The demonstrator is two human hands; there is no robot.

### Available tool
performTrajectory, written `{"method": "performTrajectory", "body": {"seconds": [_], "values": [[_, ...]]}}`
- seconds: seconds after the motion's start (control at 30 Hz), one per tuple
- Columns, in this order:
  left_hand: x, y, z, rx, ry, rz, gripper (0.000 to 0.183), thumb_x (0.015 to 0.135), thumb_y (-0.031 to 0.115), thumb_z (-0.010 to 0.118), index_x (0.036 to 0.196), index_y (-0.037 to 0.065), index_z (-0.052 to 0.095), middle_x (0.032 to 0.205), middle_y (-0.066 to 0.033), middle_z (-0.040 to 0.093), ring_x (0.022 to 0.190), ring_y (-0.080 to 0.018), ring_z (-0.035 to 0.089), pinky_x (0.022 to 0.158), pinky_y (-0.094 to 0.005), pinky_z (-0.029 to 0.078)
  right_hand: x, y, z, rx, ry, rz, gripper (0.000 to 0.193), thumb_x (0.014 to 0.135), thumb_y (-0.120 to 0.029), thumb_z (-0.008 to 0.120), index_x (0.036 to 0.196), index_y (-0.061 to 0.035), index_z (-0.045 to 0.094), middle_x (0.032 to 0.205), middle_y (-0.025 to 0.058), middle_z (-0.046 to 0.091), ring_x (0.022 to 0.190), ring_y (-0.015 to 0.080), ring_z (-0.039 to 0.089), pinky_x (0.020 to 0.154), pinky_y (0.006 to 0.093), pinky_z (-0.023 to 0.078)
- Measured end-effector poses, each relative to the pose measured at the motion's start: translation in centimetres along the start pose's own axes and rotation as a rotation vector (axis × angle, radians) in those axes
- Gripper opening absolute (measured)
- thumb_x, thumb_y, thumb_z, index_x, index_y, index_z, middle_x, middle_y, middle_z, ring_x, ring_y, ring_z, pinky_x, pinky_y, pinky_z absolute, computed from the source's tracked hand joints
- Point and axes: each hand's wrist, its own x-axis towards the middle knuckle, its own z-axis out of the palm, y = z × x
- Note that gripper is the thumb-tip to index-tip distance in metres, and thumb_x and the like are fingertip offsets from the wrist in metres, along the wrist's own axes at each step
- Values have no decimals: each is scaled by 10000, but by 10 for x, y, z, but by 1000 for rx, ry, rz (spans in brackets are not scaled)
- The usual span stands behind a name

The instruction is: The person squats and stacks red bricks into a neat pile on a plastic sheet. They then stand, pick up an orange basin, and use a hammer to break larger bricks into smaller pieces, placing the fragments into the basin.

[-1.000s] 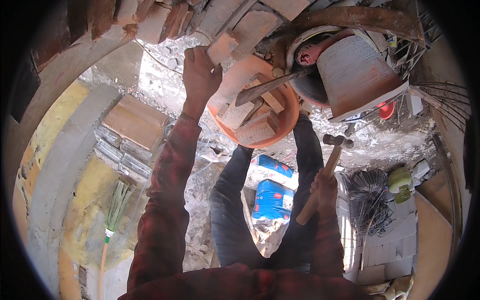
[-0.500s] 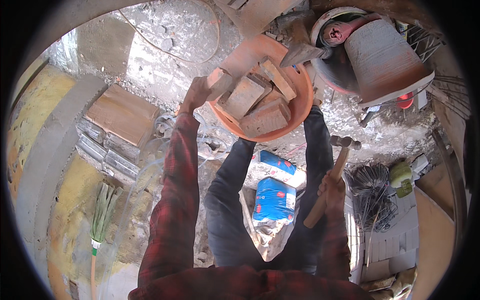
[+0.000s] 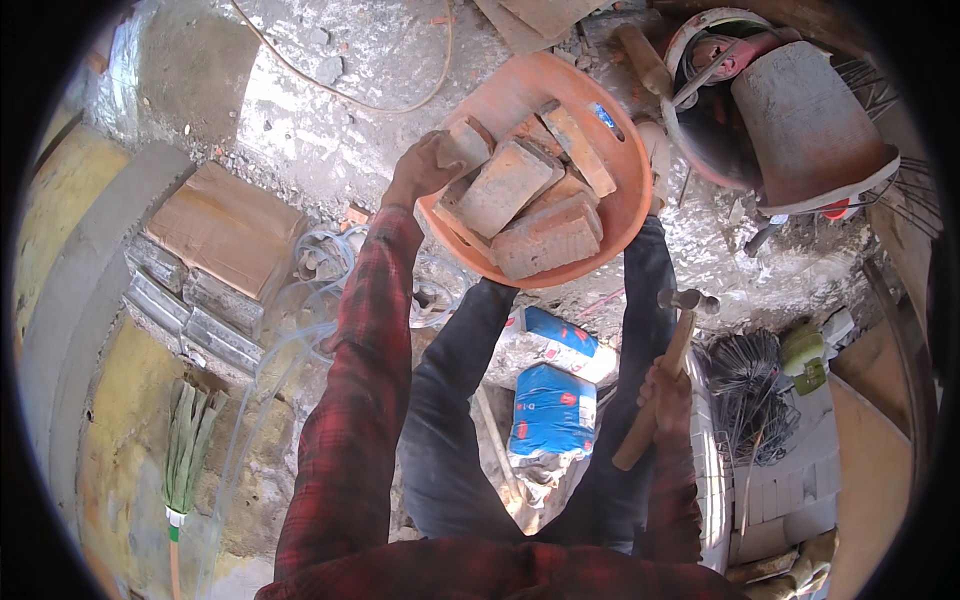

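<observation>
An orange plastic tub lies in front of my feet with several brick pieces piled in it. At the tub's left side, my left hand is closed around a brick piece, which is over the pile; whether it rests on the other bricks I cannot tell. My right hand, beside my right leg, grips a hammer by its wooden handle. The metal hammer head points away from me, apart from the tub.
Blue and white bags lie between my legs. Right of the tub is a dirty bucket; nearer, a bundle of wire rests by white blocks. On the left are a cardboard box, clear hose and a green-bristled broom.
My left hand has brought its brick piece rightward, from the tub's rim to over the pile. The hammer stays in my right hand, almost unmoved. The view has shifted slightly.
</observation>
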Motion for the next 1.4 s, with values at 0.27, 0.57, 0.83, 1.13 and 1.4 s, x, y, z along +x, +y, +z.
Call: {"method": "performTrajectory", "body": {"seconds": [0.27, 0.57, 0.83, 1.13, 1.4], "values": [[14, 8, 39, 89, 256, -27, 868, 768, 483, 788, 1419, 21, 445, 1258, -219, 603, 1234, -411, 554, 1027, -455, 475, -3, -2, 1, 137, 5, 68, 238, 913, -125, 599, 1127, -75, 507, 768, -14, 473, 584, 91, 473, 523, 280, 436], [-30, 19, 12, -11, 75, -22, 673, 862, 522, 673, 1307, 20, 625, 1260, -247, 603, 1198, -397, 584, 1022, -445, 471, 5, 0, -4, 97, -44, 79, 238, 914, -122, 597, 1128, -74, 505, 762, -7, 479, 584, 98, 485, 522, 294, 447], [-34, 9, 50, -152, 270, 53, 524, 992, 363, 543, 1442, 98, 509, 1361, -192, 589, 1157, -397, 611, 984, -451, 485, -2, -17, 4, 129, -4, 137, 261, 901, -117, 586, 1142, -69, 500, 757, 2, 485, 579, 102, 489, 511, 299, 449], [-43, 41, 53, -158, 373, -301, 467, 940, 402, 620, 1310, 117, 641, 1217, -171, 688, 1109, -370, 655, 932, -450, 515, 8, 7, -3, -114, 67, 19, 246, 919, -117, 576, 1145, -63, 496, 748, -3, 479, 578, 95, 481, 509, 295, 444], [-18, 23, 51, -255, 259, -403, 849, 829, 665, 636, 1385, 26, 574, 1292, -253, 641, 1244, -365, 601, 1038, -420, 459, 8, 6, 0, -102, 35, 28, 246, 912, -109, 584, 1140, -69, 497, 751, -9, 477, 580, 93, 477, 517, 291, 443]]}}
